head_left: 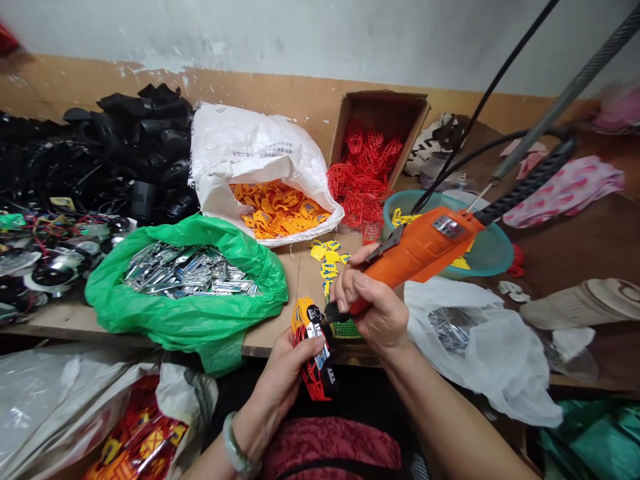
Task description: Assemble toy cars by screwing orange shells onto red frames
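Observation:
My left hand (287, 367), with a pale bangle at the wrist, grips a small assembly (313, 347) of orange, silver, black and red parts, its thumb pressed on the silver face. Wrapped round an orange power screwdriver (415, 247) is my right hand (373, 300). The tool tilts down to the left, its black tip at the upper part of the assembly. A cable and a spring hanger run from its rear to the upper right. Yellow pieces (329, 269) lie on the table behind the hands, and a green basket (346, 328) shows partly beneath the tool.
A green bag (190, 333) holds silver pieces. Behind it stands a white sack (260, 137) of orange parts, beside a cardboard box (345, 113) with red frames. Black parts (160, 147) are heaped left. At right are a teal bowl (495, 250) and a white bag (490, 360).

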A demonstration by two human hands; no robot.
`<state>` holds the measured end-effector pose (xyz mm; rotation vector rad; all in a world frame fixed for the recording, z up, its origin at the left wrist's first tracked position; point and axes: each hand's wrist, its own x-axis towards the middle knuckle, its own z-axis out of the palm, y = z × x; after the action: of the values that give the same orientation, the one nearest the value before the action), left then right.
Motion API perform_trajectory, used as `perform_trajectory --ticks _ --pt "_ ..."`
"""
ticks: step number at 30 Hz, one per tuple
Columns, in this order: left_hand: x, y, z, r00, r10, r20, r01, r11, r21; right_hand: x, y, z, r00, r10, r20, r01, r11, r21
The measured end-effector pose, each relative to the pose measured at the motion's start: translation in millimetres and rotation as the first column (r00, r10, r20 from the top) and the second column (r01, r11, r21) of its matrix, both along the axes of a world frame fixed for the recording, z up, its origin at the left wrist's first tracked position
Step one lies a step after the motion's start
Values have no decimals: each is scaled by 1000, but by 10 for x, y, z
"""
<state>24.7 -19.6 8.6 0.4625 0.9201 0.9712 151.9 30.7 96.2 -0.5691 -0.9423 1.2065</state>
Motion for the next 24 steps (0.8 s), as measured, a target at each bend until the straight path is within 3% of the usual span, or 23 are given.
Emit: perform_trajectory --ticks 12,24 --pt "7 -8 9 1000 7 11 -7 1000 7 8 -24 -62 998 7 57 -7 1000 1" --pt "15 -41 13 1000 13 -9 -13 999 52 25 -95 -51 986 96 133 -98 995 13"
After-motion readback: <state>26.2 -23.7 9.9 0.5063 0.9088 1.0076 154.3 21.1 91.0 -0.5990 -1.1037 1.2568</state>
